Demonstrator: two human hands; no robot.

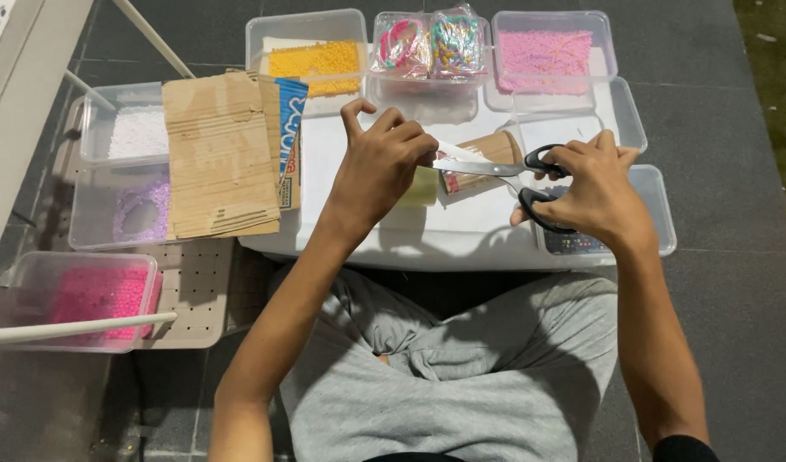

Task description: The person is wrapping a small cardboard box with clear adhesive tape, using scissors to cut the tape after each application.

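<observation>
Pink-bead tub [85,299] at 8 o'clock, nearest. Flattened cardboard sheet [222,158] with blue printed edge at 10. Right hand [594,188] grips black-handled scissors [517,175], fingers through loops. Left hand [380,162] is closed, pinching a small piece at the blade tips; brown paper cone [487,154] just behind, between hands. White table [393,244] over dark tiled floor [735,257]. Far, 12 o'clock: yellow-bead tub [316,60], bagged bracelets [427,43], pale-pink-bead tub [547,51].

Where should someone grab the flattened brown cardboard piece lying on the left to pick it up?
Grip the flattened brown cardboard piece along its near bottom edge, coming from the seated person's side. That edge overhangs the clear plastic tub beneath, so fingers could probably slip under it; the far side abuts other tubs.
</observation>
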